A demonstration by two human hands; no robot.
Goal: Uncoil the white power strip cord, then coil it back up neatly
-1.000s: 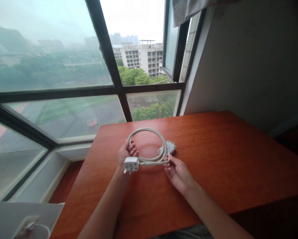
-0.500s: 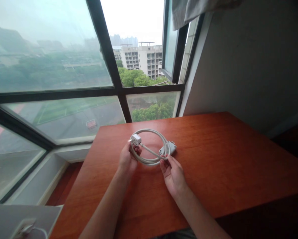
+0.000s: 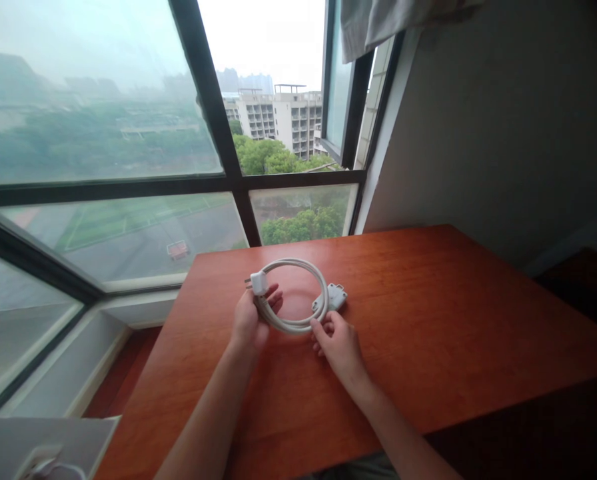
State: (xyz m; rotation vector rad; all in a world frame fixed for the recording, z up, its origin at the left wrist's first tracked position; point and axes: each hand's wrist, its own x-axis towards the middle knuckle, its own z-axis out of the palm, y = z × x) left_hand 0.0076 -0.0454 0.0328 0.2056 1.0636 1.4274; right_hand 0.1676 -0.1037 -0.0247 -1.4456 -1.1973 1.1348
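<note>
A white power cable (image 3: 298,267) lies coiled in a ring on the red-brown wooden table (image 3: 428,320). My left hand (image 3: 248,320) is closed on the left side of the coil, with the white wall plug (image 3: 258,283) standing just above its fingers. My right hand (image 3: 336,343) pinches the near right part of the coil. The cable's grey-white connector block (image 3: 334,295) rests on the table just beyond my right hand.
A large window with dark frames (image 3: 228,180) rises behind the table, and a grey wall (image 3: 503,120) stands to the right. A pale cloth (image 3: 378,20) hangs at the top. At the bottom left, a white surface carries a wall socket with a white lead (image 3: 43,463).
The plug end swung from near my left wrist up and over to the far left of the coil. My right hand shifted left along the loop, which is now tighter.
</note>
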